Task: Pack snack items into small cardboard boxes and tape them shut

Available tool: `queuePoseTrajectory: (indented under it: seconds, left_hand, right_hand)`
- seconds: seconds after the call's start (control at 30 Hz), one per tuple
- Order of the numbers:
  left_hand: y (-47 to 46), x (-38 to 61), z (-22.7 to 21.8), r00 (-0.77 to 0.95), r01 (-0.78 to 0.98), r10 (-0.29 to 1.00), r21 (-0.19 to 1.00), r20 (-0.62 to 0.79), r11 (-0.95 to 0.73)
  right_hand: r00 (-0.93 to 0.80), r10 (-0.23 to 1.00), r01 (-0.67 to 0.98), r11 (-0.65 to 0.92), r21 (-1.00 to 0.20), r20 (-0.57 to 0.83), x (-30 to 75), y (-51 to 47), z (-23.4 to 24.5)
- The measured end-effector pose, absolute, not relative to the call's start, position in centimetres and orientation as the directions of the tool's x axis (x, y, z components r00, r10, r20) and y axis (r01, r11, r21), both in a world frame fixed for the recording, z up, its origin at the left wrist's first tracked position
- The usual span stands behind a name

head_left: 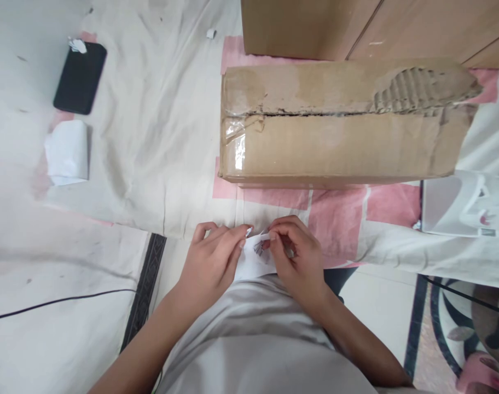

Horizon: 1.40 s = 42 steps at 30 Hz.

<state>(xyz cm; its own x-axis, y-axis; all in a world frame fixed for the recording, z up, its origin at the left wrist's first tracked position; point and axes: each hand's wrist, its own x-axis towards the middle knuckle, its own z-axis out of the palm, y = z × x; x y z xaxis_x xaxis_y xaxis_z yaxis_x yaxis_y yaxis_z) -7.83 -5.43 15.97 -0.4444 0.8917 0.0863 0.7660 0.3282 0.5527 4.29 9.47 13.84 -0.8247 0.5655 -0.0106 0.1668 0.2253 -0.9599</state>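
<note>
Close to my body, a white piece of paper (251,264) spans the gap between my two hands. Dark marks show near its upper right part, and its top edge looks uneven, with a narrow strip standing up. My left hand (216,254) is closed in a pinch at the paper's upper left, where a small whitish bit shows at the fingertips. Thumb and fingers of my right hand (296,251) pinch the strip at the upper right. The fingertips partly cover the paper's edges.
A worn, taped cardboard box (335,145) lies ahead on a pink-and-white cloth (175,137), with a larger carton (299,27) behind. At left are a black phone (80,78) and folded white paper (69,153). A grey-white printed package (458,205) lies right; cables cross both sides.
</note>
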Motion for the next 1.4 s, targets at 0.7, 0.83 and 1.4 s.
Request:
queuePoseTrajectory:
  seconds: [0.7, 0.83, 1.4]
  left_hand:
    - [-4.8, -8.6, 15.9, -0.478, 0.751, 0.874, 0.557, 0.086, 0.355]
    - [-6.0, -10.4, 15.9, -0.564, 0.727, 0.82, 0.528, 0.094, 0.439]
    - [0.0, -36.5, 16.5, -0.861, 0.508, 0.432, 0.404, 0.269, 0.761]
  right_hand:
    - [-0.789, 0.604, 0.14, -0.002, -0.99, -0.112, 3.5, 10.6, 12.7]
    - [-0.754, 0.644, 0.058, -0.135, -0.989, -0.132, 3.4, 10.9, 11.9]
    - [-0.784, 0.616, 0.021, 0.146, -0.989, 0.074, 3.2, 11.2, 11.4]
